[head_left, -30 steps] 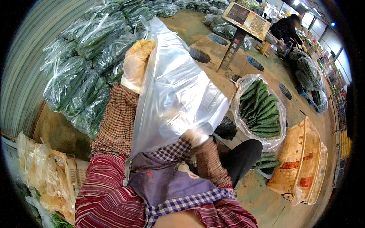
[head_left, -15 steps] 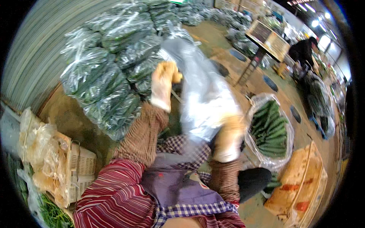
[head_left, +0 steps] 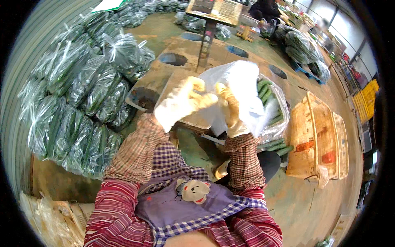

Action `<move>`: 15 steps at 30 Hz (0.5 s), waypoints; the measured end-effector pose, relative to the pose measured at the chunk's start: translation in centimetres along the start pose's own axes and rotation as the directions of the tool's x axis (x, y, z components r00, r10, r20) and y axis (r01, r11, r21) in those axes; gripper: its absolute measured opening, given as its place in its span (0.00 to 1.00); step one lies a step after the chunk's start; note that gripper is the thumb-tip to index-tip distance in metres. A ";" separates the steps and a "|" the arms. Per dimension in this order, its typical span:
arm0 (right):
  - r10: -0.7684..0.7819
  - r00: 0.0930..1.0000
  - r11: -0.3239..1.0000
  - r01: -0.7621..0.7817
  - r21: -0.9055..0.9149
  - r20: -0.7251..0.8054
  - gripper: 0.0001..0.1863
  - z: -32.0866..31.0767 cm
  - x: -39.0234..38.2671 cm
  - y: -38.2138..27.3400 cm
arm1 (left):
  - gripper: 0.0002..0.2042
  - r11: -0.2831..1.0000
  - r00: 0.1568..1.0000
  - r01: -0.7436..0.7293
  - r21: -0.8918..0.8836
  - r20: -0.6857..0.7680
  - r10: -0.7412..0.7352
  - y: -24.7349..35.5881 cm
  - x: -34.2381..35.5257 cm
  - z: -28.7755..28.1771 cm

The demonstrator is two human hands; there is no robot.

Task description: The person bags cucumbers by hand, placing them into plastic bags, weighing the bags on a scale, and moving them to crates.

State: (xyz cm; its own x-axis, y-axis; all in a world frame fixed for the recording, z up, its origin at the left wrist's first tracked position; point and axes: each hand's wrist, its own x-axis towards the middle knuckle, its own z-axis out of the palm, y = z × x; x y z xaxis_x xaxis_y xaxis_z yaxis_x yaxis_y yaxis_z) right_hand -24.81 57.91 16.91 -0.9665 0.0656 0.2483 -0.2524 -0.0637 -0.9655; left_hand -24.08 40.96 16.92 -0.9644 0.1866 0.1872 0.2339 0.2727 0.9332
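Note:
My left hand point(head_left: 184, 101), in a yellow and white glove, is raised in front of me with thumb and fingers apart and nothing seen between them. Close by on its right, my gloved right hand point(head_left: 228, 108) is closed on a thin, whitish see-through plastic bag point(head_left: 247, 82). The bag spreads behind both hands and partly covers a clear bag of green cucumbers point(head_left: 265, 91). Part of that clear bag's side point(head_left: 279, 131) shows beside my right forearm. Loose cucumbers point(head_left: 276, 146) lie below it.
Many filled cucumber bags point(head_left: 78, 103) are stacked along the left wall. A scale-like stand point(head_left: 207, 43) rises ahead from the floor. An orange crate point(head_left: 314, 136) stands at the right. Crumpled plastic point(head_left: 51, 220) lies at the lower left. A person in dark clothes point(head_left: 265, 10) is far back.
My view has swung to the right. The plastic bag has gone from hanging long between my hands to spreading over the cucumber bag. My left hand has opened, and both hands are closer together.

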 end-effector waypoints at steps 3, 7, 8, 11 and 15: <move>-0.198 0.978 0.865 0.206 -0.458 0.065 0.14 -1.3 -0.9 -2.6 | 0.09 0.982 0.964 0.071 -0.177 0.264 -0.022 -0.1 1.8 2.0; 0.137 0.989 0.980 -0.127 -0.153 0.058 0.08 -8.2 3.0 4.3 | 0.03 0.700 0.995 0.012 -0.714 -0.063 -0.081 -2.3 2.9 -0.7; 0.158 0.984 0.948 -0.176 -0.264 -0.087 0.11 -9.2 3.4 5.1 | 0.05 0.563 0.998 -0.035 -0.826 -0.058 -0.024 -3.7 2.8 -3.9; 0.127 0.911 0.483 -0.402 -0.778 -0.392 0.20 -21.8 5.5 11.6 | 0.07 0.212 0.991 -0.133 -0.968 -0.132 0.016 -8.7 4.3 -12.9; 0.276 0.952 0.522 -0.033 -0.852 0.133 0.44 -16.5 4.0 7.5 | 0.03 0.683 0.951 -0.139 -0.718 -0.289 -0.111 -2.9 7.0 -8.0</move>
State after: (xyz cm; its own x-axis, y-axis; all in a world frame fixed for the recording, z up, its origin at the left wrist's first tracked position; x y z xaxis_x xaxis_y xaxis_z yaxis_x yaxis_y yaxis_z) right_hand -29.80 74.15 9.42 -0.9960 -0.0872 -0.0202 -0.0594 0.8131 -0.5791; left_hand -32.51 33.92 18.01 -0.9785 -0.1262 0.1629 0.2050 -0.5170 0.8311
